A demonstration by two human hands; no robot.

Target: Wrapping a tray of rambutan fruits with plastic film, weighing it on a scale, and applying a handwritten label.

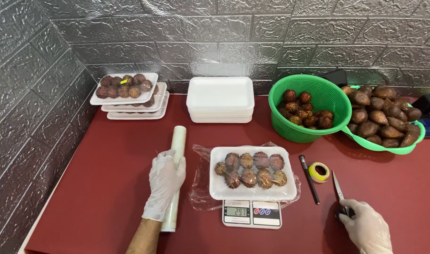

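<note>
my left hand [164, 183] lies flat on the wrap roll [175, 164]; my right hand [365, 226], at four o'clock, grips scissors [338, 188].

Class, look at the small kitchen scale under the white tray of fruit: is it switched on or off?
On. The scale shows lit digits on its display, with the tray of fruit resting on it.

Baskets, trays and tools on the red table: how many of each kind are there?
Green baskets: 2
Filled fruit trays, the wrapped stack and the one on the scale: 4
Stack of empty white trays: 1
Film roll: 1
Scale: 1
Pen: 1
Tape roll: 1
Scissors: 1
Total: 12
</note>
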